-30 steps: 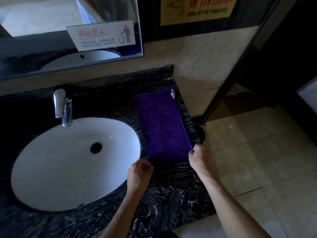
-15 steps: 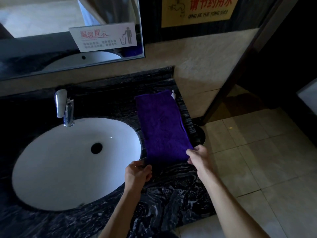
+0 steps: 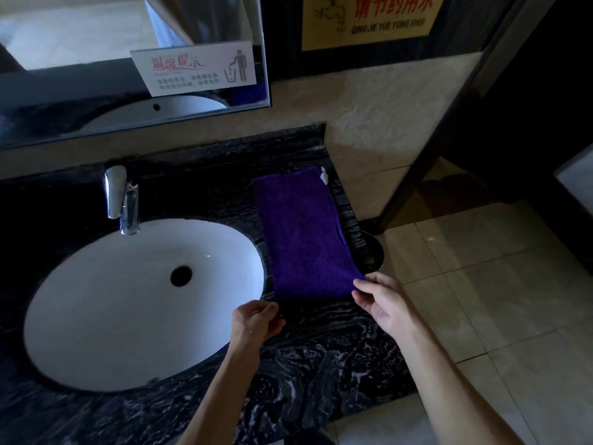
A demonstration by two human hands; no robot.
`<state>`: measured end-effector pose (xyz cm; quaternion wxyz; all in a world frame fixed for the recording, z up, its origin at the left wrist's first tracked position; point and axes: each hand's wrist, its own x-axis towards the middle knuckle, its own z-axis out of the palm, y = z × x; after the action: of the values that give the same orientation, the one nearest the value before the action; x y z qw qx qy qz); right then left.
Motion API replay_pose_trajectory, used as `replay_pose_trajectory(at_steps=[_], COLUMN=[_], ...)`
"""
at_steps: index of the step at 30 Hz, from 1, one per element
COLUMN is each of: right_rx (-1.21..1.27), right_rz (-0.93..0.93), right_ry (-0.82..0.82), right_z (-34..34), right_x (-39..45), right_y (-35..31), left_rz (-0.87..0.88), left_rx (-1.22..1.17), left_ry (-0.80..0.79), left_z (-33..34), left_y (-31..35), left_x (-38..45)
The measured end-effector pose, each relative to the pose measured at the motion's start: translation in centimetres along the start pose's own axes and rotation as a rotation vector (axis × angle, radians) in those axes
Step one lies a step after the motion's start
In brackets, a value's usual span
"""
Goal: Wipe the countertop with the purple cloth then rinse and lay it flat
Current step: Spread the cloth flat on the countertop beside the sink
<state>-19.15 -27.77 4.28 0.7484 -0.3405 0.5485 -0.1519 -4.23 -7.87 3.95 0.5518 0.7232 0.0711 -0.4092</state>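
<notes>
Beyond both hands lies purple cloth, seemingly released

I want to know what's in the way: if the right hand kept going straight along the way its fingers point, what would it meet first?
The right hand points up-left, its fingertips at the near right corner of the purple cloth. It would probably slide onto the cloth first; whether the fingers already touch it is unclear.

A yellow sign on the dark wall panel, right of the mirror, carries large red Chinese characters, cut off at the top, over black pinyin "QING JIE YUE YONG SHUI". A white notice stuck at the mirror's lower right shows red Chinese script, small unreadable lines and a litter-bin pictogram
</notes>
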Motion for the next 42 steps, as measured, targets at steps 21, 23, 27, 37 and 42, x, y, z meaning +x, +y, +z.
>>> replay_pose_trajectory(at_steps=[21,23,27,37,42], right_rx=[-0.677,-0.912,-1.319,-1.63,-1.765], right_rz=[-0.249,-0.288,-0.293,-1.075,-0.986], right_ry=[0.237,0.264,0.241,0.068,0.02], right_z=[-1.0,-1.7,-2.8,2.6,0.1], right_x=[-1.0,-1.0,-1.6,2.6,4.9], right_y=[0.7,1.5,2.0,3.3,3.8], left_rz=[0.158,0.191,0.143,1.011,0.905], left_rx=[0.256,0.383,0.565,1.303,1.428], left_ry=[-0.004,-0.017,-0.115,0.056,0.009], left_z=[-0.6,-1.0,-1.3,4.2,2.3], left_y=[-2.2,-3.3,-3.7,-0.5,-2.9], left_x=[-2.2,-2.3,-2.3,3.0,5.3])
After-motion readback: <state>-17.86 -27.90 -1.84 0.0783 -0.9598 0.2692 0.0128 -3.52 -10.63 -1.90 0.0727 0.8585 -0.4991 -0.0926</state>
